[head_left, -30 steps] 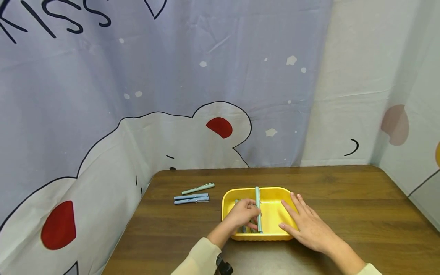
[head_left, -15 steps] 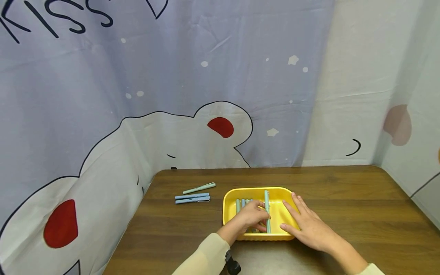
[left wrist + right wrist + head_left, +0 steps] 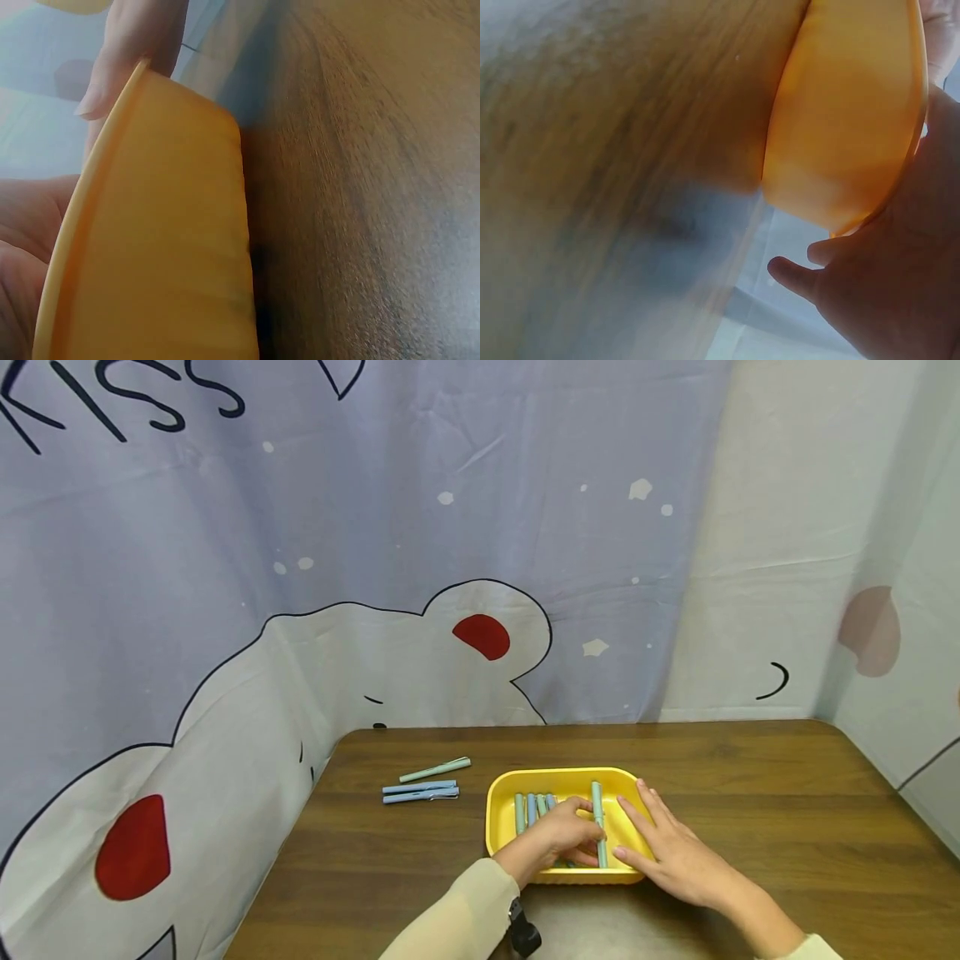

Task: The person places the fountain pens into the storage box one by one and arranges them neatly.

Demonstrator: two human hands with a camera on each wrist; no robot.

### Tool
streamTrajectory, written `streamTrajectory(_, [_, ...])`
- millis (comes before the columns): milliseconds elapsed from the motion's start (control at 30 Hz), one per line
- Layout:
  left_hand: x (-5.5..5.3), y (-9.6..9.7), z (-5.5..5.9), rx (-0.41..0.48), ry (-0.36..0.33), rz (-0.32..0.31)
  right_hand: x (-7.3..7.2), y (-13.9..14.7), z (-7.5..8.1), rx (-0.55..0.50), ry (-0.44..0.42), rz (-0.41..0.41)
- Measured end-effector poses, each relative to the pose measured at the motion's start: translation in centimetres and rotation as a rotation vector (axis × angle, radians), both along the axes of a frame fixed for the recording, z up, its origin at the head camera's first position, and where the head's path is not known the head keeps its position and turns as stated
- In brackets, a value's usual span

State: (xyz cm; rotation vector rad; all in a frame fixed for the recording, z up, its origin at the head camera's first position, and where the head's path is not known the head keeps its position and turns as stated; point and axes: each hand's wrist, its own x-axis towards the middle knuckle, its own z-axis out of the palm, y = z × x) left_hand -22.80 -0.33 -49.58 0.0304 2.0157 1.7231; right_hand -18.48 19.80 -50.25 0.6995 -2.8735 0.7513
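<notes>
A pale green pen (image 3: 597, 802) stands lengthwise in the yellow tray (image 3: 577, 877), right of its middle. My left hand (image 3: 558, 837) reaches over the tray's front rim and holds this pen between thumb and fingers. Left of it, several green and blue pens (image 3: 531, 810) lie side by side in the tray, partly hidden by that hand. With fingers spread and straight, my right hand (image 3: 678, 860) rests at the tray's right rim. The left wrist view shows mostly the tray's outer wall (image 3: 165, 210); the right wrist view has the right hand (image 3: 900, 285) beside the tray.
On the brown wooden table (image 3: 360, 877), left of the tray, lie a light green pen (image 3: 435, 770) and two blue pens (image 3: 420, 793) close together. A printed curtain (image 3: 465, 527) hangs behind the table. A dark device (image 3: 523, 933) is strapped at the left wrist.
My left hand has moved right across the tray with the pale green pen, uncovering more of the pens lined up at the tray's left. The right hand has stayed at the right rim.
</notes>
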Motion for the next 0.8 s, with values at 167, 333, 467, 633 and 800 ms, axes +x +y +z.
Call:
streamTrajectory(167, [0.0,0.8,-0.1,-0.017,-0.011,-0.003,-0.1,0.1,-0.1,-0.022,-0.01,0.004])
streamTrajectory(333, [-0.1,1.4,-0.4,-0.051,-0.024,0.004,0.0,-0.1,-0.2,-0.004,0.015,0.001])
streamTrajectory(467, [-0.1,1.8,-0.5,-0.08,-0.025,0.008,0.1,-0.1,-0.2,0.0,0.028,0.007])
streamTrajectory(633, [-0.3,2.2,-0.7,-0.086,-0.026,0.009,0.1,-0.2,-0.1,-0.002,0.038,0.013])
streamTrajectory(800, [-0.6,2.7,-0.6,-0.09,-0.028,0.006,0.0,-0.2,0.0,-0.007,0.044,0.016])
